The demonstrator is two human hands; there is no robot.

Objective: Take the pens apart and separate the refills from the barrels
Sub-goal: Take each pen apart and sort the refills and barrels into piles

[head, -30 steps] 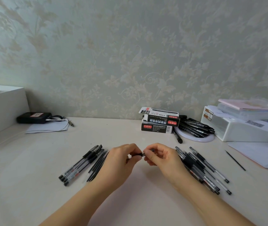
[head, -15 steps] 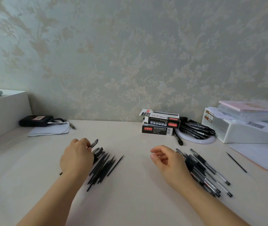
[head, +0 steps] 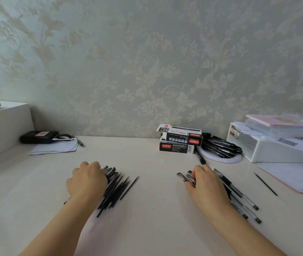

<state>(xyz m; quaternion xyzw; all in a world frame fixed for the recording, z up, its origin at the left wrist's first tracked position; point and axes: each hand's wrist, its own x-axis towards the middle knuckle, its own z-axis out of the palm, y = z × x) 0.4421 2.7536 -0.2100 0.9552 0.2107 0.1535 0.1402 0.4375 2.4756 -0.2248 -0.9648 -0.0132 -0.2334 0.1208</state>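
On the table, left hand (head: 87, 180) fingers curl over barrels (head: 110, 171); right hand (head: 205, 185) fingers grasp pens (head: 239, 196).

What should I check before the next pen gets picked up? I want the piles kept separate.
1. Left hand free of the last pen: cannot tell, its fingers are hidden over the barrels.
2. Refills lying apart from the whole pens: ok.
3. Right hand on the whole pens: ok, it rests on the pile.
4. One pen singled out: cannot tell, fingers cover several.
5. Bare desk between the hands for working: ok.
6. Stray refill sorted: not ok, it lies alone at the right.
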